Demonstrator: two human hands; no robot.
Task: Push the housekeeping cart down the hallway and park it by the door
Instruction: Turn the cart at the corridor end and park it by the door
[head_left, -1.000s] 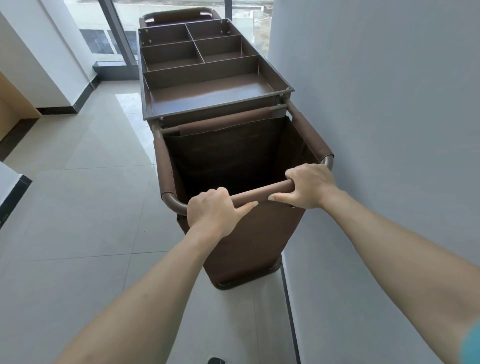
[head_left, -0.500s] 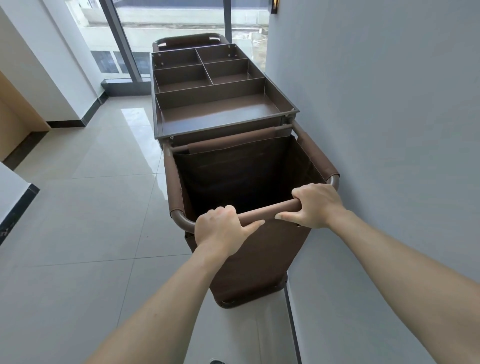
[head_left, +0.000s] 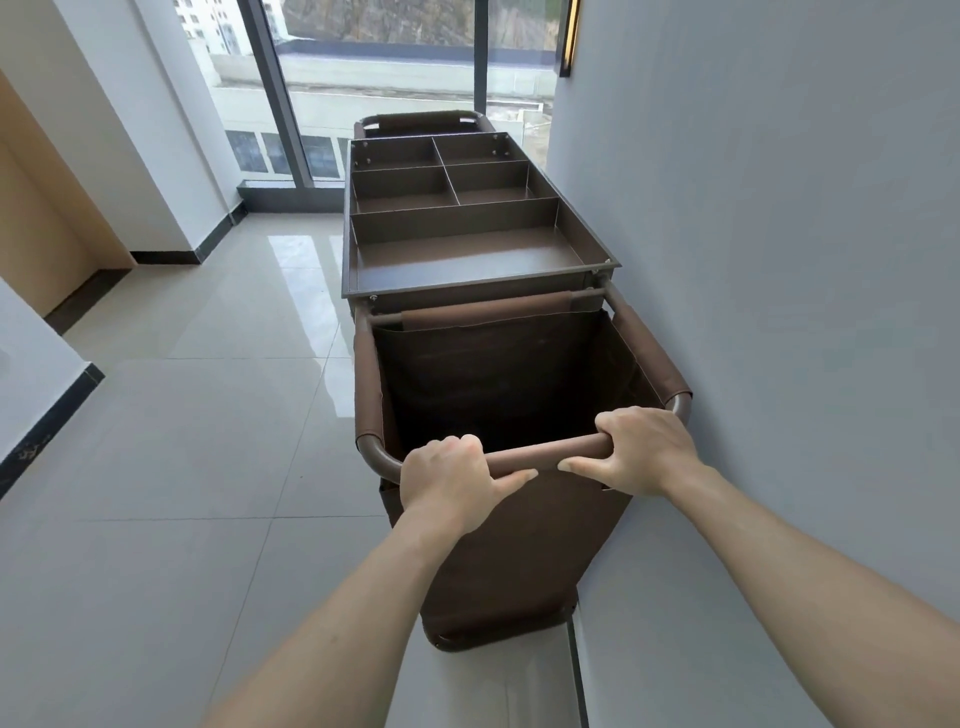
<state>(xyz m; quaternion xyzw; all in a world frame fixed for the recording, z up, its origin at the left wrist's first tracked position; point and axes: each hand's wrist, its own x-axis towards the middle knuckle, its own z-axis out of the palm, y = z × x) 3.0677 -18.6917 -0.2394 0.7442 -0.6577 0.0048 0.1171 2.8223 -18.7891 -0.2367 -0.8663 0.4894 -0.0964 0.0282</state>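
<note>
**Cart in hand, hugging the wall, window end ahead**

Both hands on the handle bar (head_left: 540, 457). Left hand (head_left: 452, 483) has its fingers curled over the bar, thumb laid out along it toward the other hand. Right hand (head_left: 644, 449) grips the same way, thumb pointing back at the left. A bare stretch of bar shows between the two thumbs.

Just beyond the grip: the open brown laundry bag (head_left: 509, 384), hung from the frame, nothing visible inside. Beyond that, the divided top tray (head_left: 467, 260), all compartments bare. Past the tray, a second handle (head_left: 421, 119) at the far end of the housekeeping cart (head_left: 519, 561).

Cart sits close along the grey wall (head_left: 779, 312) to the right of the grip. Tiled floor (head_left: 182, 441) opens to the left. Window wall (head_left: 384, 78) lies near, beyond the cart's far end.

Progress, as a judgement: the cart is near the hallway's end, so most of the run looks done; parking remains. A wood-toned panel (head_left: 36, 208), far left of the grip, may be the door, but only its edge shows.

Hidden: wheels, lower shelves, any gap between cart and wall.
</note>
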